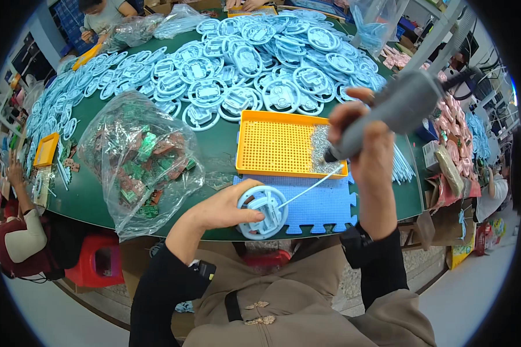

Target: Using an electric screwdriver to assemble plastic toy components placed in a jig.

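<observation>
My left hand grips a light blue round plastic casing near the table's front edge, thumb across its face and fingers around its rim. A thin pale stick runs from the casing toward the upper right. My right hand is wrapped around a grey electric screwdriver, slightly blurred. Its dark tip points down over small silver screws heaped at the right end of a yellow tray; whether it touches one I cannot tell. Under the casing's right side lies a blue foam mat.
Many light blue casings are piled across the far table. A clear bag of green and brown circuit boards stands left of my left hand. A small yellow tray lies far left. Pale sticks lie at right. Other people sit around.
</observation>
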### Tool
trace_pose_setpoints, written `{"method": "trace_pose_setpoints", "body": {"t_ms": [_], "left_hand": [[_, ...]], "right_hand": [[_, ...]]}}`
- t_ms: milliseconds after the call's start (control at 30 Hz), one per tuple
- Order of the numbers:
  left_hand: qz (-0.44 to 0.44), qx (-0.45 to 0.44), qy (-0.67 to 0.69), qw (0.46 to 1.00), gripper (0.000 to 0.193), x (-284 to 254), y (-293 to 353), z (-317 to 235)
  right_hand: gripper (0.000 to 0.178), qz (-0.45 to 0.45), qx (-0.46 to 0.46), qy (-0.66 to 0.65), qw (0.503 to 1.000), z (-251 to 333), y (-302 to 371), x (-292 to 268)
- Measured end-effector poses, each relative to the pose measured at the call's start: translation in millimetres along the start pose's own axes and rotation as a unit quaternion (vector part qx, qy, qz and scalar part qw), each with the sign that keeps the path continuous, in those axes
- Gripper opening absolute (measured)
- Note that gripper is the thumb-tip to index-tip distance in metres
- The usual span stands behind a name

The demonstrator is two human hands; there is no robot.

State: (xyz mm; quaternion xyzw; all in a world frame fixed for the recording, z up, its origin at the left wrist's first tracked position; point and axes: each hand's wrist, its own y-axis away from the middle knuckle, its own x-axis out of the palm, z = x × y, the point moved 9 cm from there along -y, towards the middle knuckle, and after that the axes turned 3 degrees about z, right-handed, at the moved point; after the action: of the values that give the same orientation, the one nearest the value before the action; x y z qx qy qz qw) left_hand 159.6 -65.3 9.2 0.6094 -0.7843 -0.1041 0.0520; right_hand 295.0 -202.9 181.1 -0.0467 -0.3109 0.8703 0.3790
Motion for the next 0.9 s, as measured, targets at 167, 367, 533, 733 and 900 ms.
{"method": "trace_pose_setpoints", "body": {"t_ms": [167,367,533,733,900], "left_hand": [[-0.069,-0.099,-0.047,0.992,0.052,-17,-11,1],[-0.278,-0.050,-0.200,0.938,0.049,-36,17,-11],[-0.310,-0.035,-0.195,0.930,0.043,-46,20,-11],[-0.319,0.008,-0.214,0.923,0.039,-46,21,-11],[-0.324,0.060,-0.202,0.922,0.036,-43,23,-14]], "right_hand": [[0.035,-0.050,0.113,0.001,0.992,-87,-28,16],[0.037,-0.077,0.084,-0.060,0.992,-132,-58,27],[0.045,-0.063,0.051,-0.045,0.996,-158,-81,36],[0.046,-0.070,0.070,-0.045,0.994,-176,-80,36],[0.046,-0.058,0.073,-0.031,0.995,-183,-78,36]]}}
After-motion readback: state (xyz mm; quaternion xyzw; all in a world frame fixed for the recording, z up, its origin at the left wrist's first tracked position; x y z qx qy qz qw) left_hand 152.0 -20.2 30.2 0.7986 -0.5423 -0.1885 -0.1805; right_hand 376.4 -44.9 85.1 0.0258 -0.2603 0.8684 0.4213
